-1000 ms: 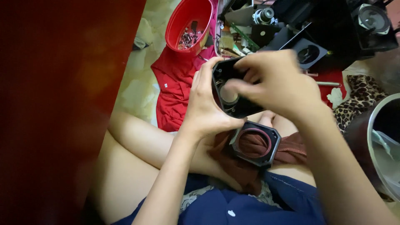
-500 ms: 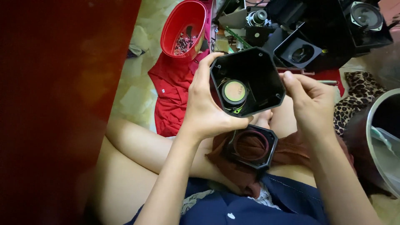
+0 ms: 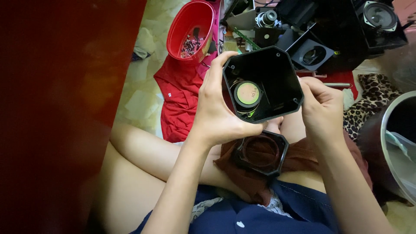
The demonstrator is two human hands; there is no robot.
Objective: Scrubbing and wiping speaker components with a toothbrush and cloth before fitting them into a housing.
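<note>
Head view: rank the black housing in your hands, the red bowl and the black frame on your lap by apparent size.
1. Black housing, though it is nearest the camera.
2. Red bowl.
3. Black frame.

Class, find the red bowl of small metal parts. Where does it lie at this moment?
In the head view the red bowl lies on the floor at upper left of centre, beyond the left hand, its near end on the red cloth.

Both hands grip a black speaker housing.
</note>
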